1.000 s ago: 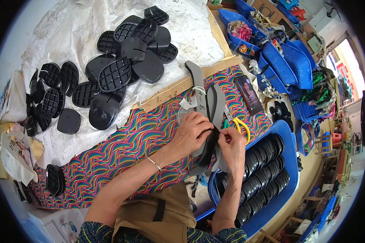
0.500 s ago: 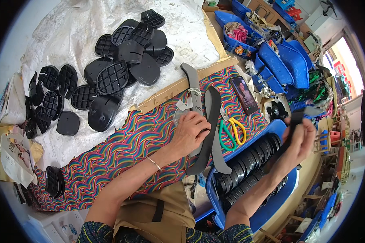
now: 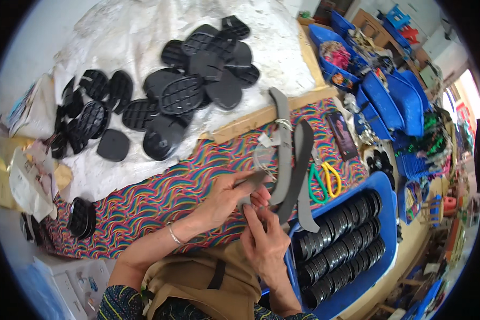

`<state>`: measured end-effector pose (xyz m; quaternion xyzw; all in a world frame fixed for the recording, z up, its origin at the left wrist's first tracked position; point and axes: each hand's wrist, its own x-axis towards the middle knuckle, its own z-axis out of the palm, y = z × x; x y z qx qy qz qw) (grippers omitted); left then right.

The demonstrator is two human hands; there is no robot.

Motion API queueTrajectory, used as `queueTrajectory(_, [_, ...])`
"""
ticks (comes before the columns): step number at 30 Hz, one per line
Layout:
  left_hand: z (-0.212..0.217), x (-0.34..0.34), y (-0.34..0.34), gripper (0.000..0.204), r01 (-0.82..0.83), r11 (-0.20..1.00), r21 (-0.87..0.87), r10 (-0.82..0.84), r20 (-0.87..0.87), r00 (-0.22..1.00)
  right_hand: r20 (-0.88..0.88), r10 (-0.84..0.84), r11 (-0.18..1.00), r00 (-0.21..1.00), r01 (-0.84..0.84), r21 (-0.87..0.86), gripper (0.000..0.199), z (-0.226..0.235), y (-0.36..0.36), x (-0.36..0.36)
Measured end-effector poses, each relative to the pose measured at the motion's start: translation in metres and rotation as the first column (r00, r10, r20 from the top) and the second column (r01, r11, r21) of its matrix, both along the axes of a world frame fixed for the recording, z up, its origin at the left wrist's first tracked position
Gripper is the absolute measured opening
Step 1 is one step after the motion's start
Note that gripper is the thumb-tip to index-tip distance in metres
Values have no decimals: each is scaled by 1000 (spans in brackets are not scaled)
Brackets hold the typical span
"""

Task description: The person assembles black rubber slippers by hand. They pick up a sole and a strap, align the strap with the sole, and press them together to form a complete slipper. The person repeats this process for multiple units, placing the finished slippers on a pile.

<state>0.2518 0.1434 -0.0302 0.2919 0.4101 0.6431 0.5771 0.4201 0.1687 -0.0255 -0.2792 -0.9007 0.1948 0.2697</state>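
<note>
My left hand (image 3: 221, 200) and my right hand (image 3: 266, 242) meet above the patterned cloth, close to my lap. Between them they grip a dark grey strip (image 3: 252, 184), its upper end sticking out past my left thumb. My right thumb and fingers pinch its lower part, mostly hidden. Just right of the hands lie long curved strips: a grey strip (image 3: 284, 152) with white string round it, a black strip (image 3: 298, 165), and another grey strip (image 3: 305, 210). A white tag (image 3: 269, 140) on a thin loop lies beside them.
Black shoe-sole pieces (image 3: 181, 95) are heaped on a white sheet (image 3: 133, 42). Scissors (image 3: 325, 181) with green and yellow handles and a phone (image 3: 342, 136) lie to the right. A blue basin (image 3: 392, 213) holds rows of black curved pieces (image 3: 341, 224). Several blue baskets (image 3: 381, 98) stand beyond.
My right hand has come left from above the basin to join my left hand. The left hand has left the strips on the cloth and moved toward me. The view has shifted.
</note>
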Motion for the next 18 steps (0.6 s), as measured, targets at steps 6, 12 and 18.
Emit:
queueTrajectory(6, [7,-11,-21,40,-150,986,-69,162,227,960,-176,66,937,982,-122,-328,52,-15,-34,3])
queueTrajectory(12, [20,-49,-67,48,-342,936,79,313,254,915,-113,65,940,992,-99,-327,37,0,-24,18])
queueTrajectory(18, [31,-97,-136,55,-273,893,356,237,143,961,-121,201,968,972,-216,-130,40,21,-4,12])
